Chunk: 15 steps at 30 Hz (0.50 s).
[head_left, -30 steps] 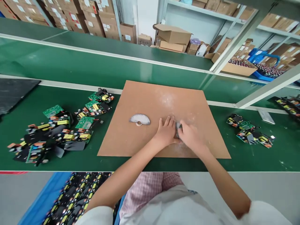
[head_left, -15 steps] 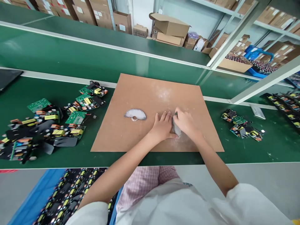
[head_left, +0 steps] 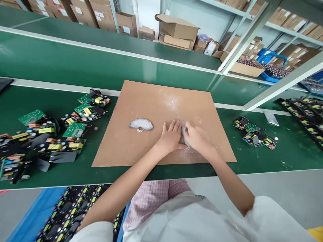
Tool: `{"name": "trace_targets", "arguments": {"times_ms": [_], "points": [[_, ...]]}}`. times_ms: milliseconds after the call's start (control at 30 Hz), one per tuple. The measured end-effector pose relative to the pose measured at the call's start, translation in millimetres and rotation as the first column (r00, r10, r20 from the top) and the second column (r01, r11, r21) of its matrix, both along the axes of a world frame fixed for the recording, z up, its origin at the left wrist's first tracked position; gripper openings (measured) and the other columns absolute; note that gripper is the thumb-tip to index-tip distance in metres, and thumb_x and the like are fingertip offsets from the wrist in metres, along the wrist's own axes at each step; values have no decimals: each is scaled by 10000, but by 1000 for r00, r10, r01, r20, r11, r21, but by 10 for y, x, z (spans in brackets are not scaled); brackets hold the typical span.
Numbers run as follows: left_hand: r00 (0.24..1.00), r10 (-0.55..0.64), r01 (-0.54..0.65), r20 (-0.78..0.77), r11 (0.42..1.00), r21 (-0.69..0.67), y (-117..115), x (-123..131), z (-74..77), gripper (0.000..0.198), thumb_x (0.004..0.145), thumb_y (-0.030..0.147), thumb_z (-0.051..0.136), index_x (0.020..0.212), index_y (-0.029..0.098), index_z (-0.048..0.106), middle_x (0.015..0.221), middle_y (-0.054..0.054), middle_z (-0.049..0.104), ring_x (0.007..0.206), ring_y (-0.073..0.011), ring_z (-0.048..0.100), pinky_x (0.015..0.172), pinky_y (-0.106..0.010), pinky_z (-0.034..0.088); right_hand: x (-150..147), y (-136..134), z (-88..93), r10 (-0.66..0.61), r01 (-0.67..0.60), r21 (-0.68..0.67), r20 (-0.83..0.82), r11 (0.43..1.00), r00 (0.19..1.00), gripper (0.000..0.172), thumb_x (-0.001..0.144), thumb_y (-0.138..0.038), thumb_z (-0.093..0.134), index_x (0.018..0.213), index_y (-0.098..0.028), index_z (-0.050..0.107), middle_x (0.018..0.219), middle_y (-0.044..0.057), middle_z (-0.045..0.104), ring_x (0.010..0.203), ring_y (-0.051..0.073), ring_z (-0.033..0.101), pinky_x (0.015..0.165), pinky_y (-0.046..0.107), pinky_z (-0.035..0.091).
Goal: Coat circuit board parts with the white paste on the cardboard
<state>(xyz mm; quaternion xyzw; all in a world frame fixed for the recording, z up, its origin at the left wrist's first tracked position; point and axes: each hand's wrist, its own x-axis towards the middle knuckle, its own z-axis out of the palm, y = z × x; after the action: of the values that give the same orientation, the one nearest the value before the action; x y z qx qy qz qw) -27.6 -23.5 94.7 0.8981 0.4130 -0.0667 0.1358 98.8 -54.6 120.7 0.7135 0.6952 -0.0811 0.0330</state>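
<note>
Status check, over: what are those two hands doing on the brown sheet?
Left hand flat on cardboard sheet, beside grey piece. Right hand closed on grey piece. Powdery half-disc lies apart; nothing blocking.

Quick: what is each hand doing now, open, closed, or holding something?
Left hand: open, fingers flat on the brown board, thumb beside the grey piece.
Right hand: fingers closed on the grey piece.

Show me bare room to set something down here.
Free: on the brown board, the far strip beyond the half-disc and the near-left corner; green mat between board and the small circuit-board pile. Crowded: the big circuit-board heap, and where left hand and right hand meet on the grey piece.
</note>
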Motion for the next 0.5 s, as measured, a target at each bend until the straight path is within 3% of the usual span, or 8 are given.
{"name": "trace_targets", "arguments": {"times_ms": [133,333,500], "points": [[1000,-3,3,17,1000,5,2,0,-10,898,832,560,549,1476,49,187,1551,-180,105,1444,-334,74,1131,-622,124,12,-156,-25,-7,8,-56,21,998,1000,247,920,-181,403,1151,-174,490,861,78,662,759,255,641,576,282,333],[1000,2,-2,25,1000,-18,6,-1,24,916,834,574,539,1485,59,150,1555,-177,82,1447,-327,51,1133,-618,109,68,282,-90,-9,14,89,-56,996,998,216,920,-184,404,1110,-175,506,917,81,653,860,245,626,655,278,369],[1000,-1,1,23,1000,3,0,-17,18,918,826,563,557,1470,25,183,1549,-191,104,1445,-327,67,1139,-607,113,83,-116,-24,72,-72,-35,-14,997,997,282,916,-177,412,1188,-166,483,880,73,658,780,238,632,627,281,375]]}}
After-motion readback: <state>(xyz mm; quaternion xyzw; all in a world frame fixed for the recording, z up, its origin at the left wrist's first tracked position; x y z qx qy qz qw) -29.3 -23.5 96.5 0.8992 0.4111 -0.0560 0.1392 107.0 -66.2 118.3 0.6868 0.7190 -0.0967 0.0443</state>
